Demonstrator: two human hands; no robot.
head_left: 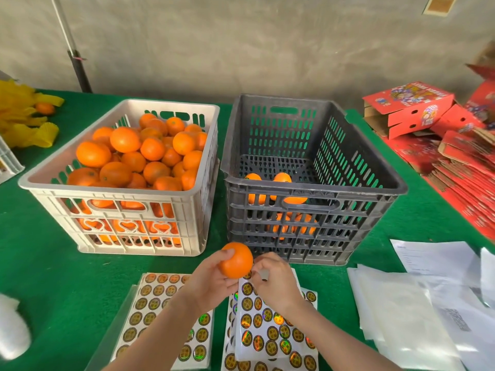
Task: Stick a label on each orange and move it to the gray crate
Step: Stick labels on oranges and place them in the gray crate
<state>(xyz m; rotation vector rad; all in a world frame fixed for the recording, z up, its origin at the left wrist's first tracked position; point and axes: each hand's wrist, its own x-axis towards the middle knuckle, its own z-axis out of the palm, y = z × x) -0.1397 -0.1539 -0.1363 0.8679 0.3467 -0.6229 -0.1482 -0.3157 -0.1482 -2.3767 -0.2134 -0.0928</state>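
Two crates stand side by side on the table (48,263), nearly touching, with a wall (267,44) behind them. The left crate (107,189) holds a heap of oranges (150,153) up to its rim; the right crate (348,188) has a few fruits (281,179) low against its near wall. Before the gap between them, the left hand (211,282) holds one orange (237,261), with the right hand (276,282) just beside it. Under the hands lie label sheets (150,306) at left and a second stack (270,330) at right. Right of that lie papers (401,303), and cartons (409,108) farther back. At far left, netting (24,119) lies before a pole (77,68).
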